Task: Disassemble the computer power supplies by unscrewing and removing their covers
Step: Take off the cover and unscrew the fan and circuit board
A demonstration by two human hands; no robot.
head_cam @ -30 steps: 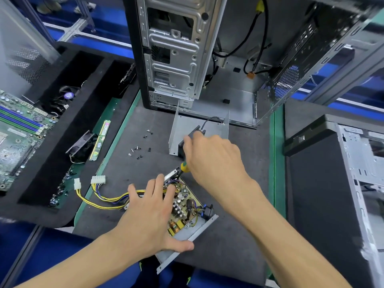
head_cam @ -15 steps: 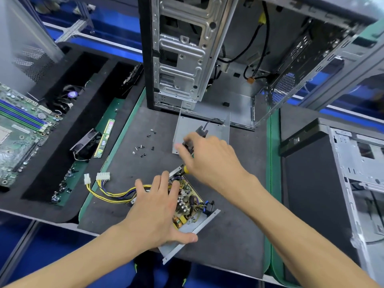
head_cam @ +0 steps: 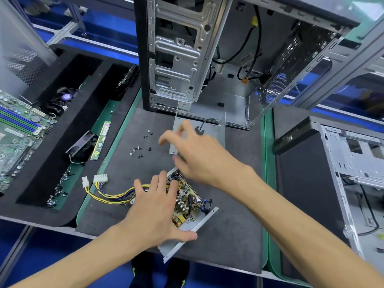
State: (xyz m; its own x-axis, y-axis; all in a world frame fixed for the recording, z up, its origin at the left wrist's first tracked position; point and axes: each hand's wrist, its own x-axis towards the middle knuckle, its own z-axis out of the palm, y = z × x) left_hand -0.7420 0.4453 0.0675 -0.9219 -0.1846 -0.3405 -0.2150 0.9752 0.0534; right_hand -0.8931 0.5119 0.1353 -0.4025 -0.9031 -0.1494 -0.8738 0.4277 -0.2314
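The open power supply lies on the grey mat, its circuit board (head_cam: 187, 202) bare in a metal base tray (head_cam: 187, 242). My left hand (head_cam: 153, 208) rests flat on the board's left half, thumb along the tray's near edge. Yellow and black cables (head_cam: 108, 196) with white plugs (head_cam: 100, 179) trail off to the left. My right hand (head_cam: 195, 154) hovers blurred above the mat beyond the board, thumb and forefinger stretched toward the loose screws (head_cam: 141, 149). A sliver of the green screwdriver handle (head_cam: 180, 157) shows under its curled lower fingers. The removed grey cover (head_cam: 214, 132) lies behind that hand.
An open computer case (head_cam: 176, 59) stands upright at the back of the mat. A second case (head_cam: 342, 163) lies at the right. On the left are a motherboard (head_cam: 18, 129), a RAM stick (head_cam: 101, 140) and a black fan (head_cam: 82, 146) on black foam.
My right hand lifted the screwdriver off the board's far corner and moved up and left toward the loose screws. My left hand stayed pressed on the board.
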